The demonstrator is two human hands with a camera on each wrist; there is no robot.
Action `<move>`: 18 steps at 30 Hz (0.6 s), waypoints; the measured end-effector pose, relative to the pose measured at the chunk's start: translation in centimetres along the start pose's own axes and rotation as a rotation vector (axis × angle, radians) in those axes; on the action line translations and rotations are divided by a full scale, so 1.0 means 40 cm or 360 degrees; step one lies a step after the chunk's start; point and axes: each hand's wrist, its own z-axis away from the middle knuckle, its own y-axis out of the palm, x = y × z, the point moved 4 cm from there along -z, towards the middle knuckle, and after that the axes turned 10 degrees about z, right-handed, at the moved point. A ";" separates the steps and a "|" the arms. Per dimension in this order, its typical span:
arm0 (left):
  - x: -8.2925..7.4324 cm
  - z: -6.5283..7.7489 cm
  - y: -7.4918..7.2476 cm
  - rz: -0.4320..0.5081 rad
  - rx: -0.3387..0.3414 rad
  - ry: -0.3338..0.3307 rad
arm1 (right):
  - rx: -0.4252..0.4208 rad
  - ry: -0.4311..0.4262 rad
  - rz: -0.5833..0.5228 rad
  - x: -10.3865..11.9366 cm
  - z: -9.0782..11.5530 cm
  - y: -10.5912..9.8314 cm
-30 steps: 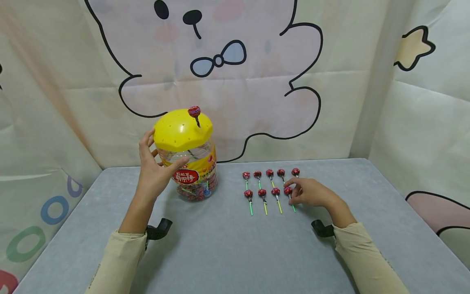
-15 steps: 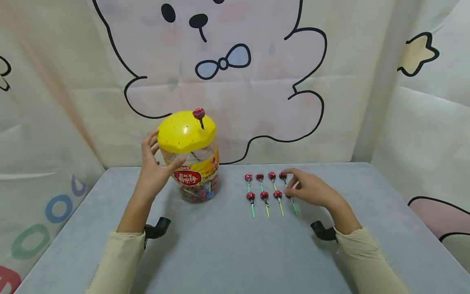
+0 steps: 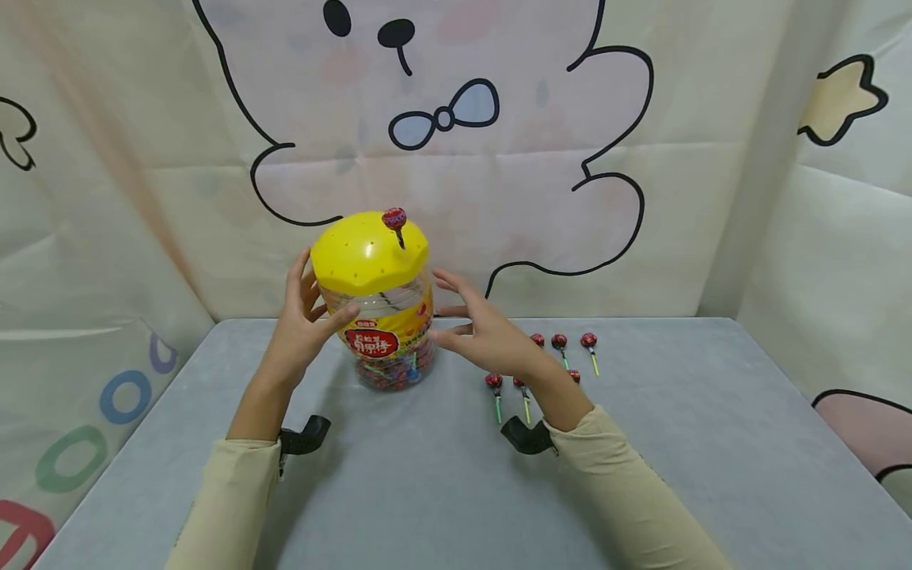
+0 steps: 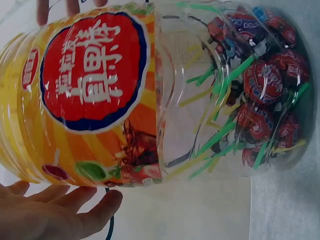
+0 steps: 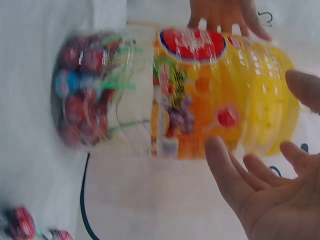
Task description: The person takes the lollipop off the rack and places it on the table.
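Note:
A clear candy jar (image 3: 372, 340) with a yellow lid (image 3: 366, 253) stands on the table, its lower part full of red-wrapped lollipops (image 4: 262, 82). One lollipop (image 3: 394, 219) is stuck upright in the lid. My left hand (image 3: 302, 332) holds the jar's left side, thumb over the front label and fingers toward the back. At the opposite side, my right hand (image 3: 484, 328) reaches with spread fingers right beside the jar and holds nothing. Loose lollipops lie in two rows, including a back-row lollipop (image 3: 588, 340); my right wrist hides part of the rows.
A grey cloth-covered table (image 3: 427, 483) spreads in front of both arms. Behind it hangs a pale curtain (image 3: 712, 229) with a cartoon bear. A dark wrist camera mount (image 3: 526, 435) sits under the right wrist, close above the front-row lollipops.
My right hand has left the lollipop rows, where its fingers were among the right-end lollipops, and moved left to the jar. The left hand keeps its place on the jar.

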 end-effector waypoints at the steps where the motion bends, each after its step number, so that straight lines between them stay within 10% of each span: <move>1: 0.001 -0.001 0.000 0.0000 0.0013 0.0003 | -0.0001 -0.0011 -0.0045 0.002 -0.006 0.008; 18: -0.020 0.020 0.030 0.0045 -0.0268 0.0058 | -0.0108 -0.0024 -0.0047 0.001 -0.051 0.019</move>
